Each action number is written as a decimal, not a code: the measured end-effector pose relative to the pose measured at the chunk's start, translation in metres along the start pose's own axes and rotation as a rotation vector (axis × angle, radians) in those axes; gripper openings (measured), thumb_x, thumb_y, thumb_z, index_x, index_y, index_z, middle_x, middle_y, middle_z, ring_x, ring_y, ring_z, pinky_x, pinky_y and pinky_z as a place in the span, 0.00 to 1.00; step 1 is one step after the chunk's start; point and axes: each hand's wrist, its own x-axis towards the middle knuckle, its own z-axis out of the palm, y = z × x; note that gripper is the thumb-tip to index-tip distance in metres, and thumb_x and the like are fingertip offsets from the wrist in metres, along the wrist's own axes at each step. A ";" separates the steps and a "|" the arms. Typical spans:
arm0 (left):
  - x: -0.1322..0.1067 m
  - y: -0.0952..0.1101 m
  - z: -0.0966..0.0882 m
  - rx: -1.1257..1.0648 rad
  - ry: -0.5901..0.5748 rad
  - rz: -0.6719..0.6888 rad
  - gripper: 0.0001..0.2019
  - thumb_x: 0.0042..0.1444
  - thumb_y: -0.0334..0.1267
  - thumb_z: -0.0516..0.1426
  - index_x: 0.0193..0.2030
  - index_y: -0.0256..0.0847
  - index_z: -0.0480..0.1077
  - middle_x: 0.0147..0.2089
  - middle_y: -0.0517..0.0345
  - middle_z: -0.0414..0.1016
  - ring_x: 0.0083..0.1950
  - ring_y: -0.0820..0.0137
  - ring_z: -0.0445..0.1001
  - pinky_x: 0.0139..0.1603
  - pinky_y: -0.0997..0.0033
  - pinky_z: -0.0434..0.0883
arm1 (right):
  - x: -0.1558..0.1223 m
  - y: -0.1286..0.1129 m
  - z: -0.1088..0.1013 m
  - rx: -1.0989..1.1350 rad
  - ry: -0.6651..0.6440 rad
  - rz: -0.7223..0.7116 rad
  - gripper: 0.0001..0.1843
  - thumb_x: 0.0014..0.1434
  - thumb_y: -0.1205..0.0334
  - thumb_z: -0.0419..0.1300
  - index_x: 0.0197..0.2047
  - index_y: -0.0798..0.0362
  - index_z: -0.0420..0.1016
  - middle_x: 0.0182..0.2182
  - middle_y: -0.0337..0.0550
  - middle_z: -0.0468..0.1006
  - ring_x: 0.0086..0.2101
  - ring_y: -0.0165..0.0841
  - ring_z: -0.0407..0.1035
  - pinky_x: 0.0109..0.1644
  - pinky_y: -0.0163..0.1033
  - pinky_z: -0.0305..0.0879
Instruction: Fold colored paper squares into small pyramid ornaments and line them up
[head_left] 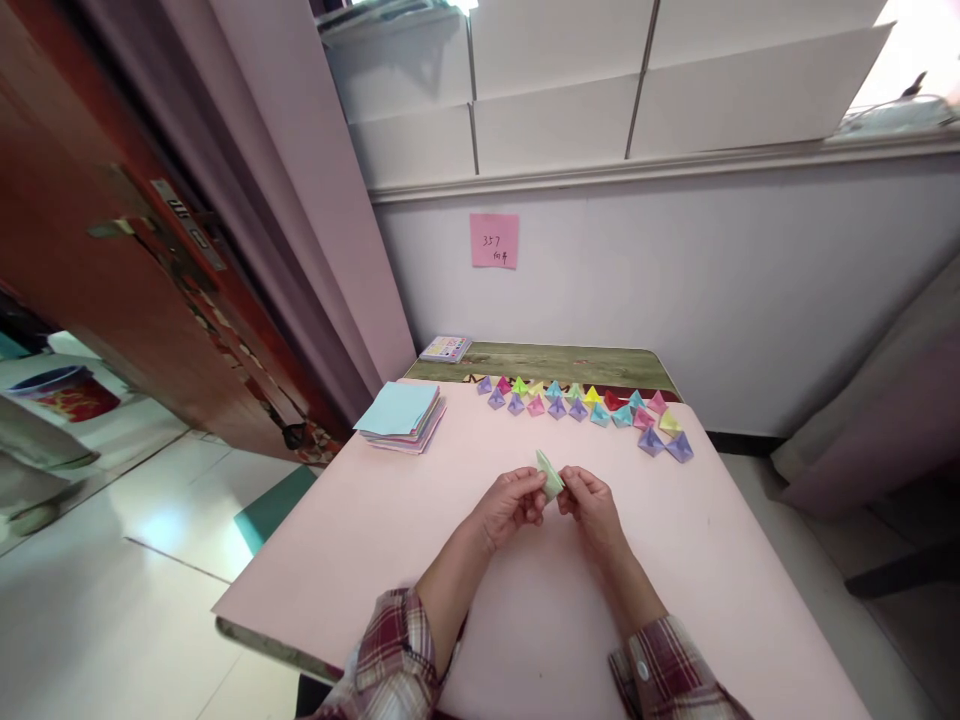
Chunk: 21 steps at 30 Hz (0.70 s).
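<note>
A small piece of folded light-green paper (550, 474) is held just above the middle of the table. My left hand (517, 500) pinches its left side between thumb and fingers. With thumb and fingertips closed, my right hand (592, 502) grips the paper's right edge. Part of the paper is hidden behind the fingers. Beyond my hands, rows of small folded paper pieces (556, 408) in purple, pink, yellow, green, red and blue stand along the far side. To the left lies a stack of square coloured paper (400, 412), a light-blue sheet on top.
The table (330, 570) has a pale pink cover and meets a white wall at the back. A small printed packet (445, 348) lies at its far left corner. A pink note (494, 241) is stuck on the wall. A wooden door (150, 220) and purple curtain (300, 200) are at left.
</note>
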 end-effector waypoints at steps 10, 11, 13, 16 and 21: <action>-0.003 0.002 -0.004 0.088 -0.030 -0.047 0.17 0.47 0.48 0.66 0.32 0.36 0.69 0.23 0.60 0.72 0.21 0.78 0.67 0.26 0.76 0.65 | 0.003 -0.002 -0.011 0.123 -0.173 0.256 0.19 0.49 0.48 0.69 0.32 0.54 0.73 0.17 0.30 0.63 0.17 0.20 0.48 0.19 0.29 0.40; -0.003 0.002 -0.004 0.091 -0.025 -0.053 0.17 0.47 0.48 0.66 0.32 0.36 0.68 0.24 0.60 0.73 0.21 0.78 0.67 0.27 0.75 0.66 | 0.003 -0.002 -0.012 0.136 -0.169 0.269 0.19 0.48 0.48 0.70 0.31 0.54 0.72 0.17 0.30 0.62 0.17 0.20 0.48 0.19 0.29 0.39; -0.004 0.005 -0.005 0.100 -0.011 -0.065 0.18 0.46 0.49 0.66 0.32 0.37 0.68 0.25 0.59 0.73 0.21 0.77 0.68 0.27 0.74 0.68 | 0.004 -0.002 -0.015 0.165 -0.149 0.289 0.20 0.46 0.48 0.71 0.29 0.54 0.70 0.17 0.30 0.62 0.17 0.19 0.48 0.19 0.28 0.38; -0.006 0.008 -0.003 0.136 0.011 -0.058 0.20 0.44 0.50 0.67 0.32 0.37 0.69 0.28 0.58 0.74 0.23 0.76 0.70 0.29 0.71 0.70 | 0.005 -0.003 -0.017 0.158 -0.105 0.288 0.21 0.44 0.48 0.72 0.28 0.53 0.69 0.17 0.30 0.63 0.17 0.20 0.51 0.19 0.27 0.43; -0.005 0.005 -0.002 0.231 0.095 0.043 0.21 0.39 0.49 0.69 0.31 0.35 0.69 0.28 0.56 0.75 0.25 0.73 0.72 0.30 0.70 0.72 | 0.005 -0.002 -0.016 0.045 -0.087 0.210 0.21 0.43 0.49 0.73 0.30 0.53 0.71 0.20 0.33 0.69 0.22 0.24 0.62 0.25 0.30 0.59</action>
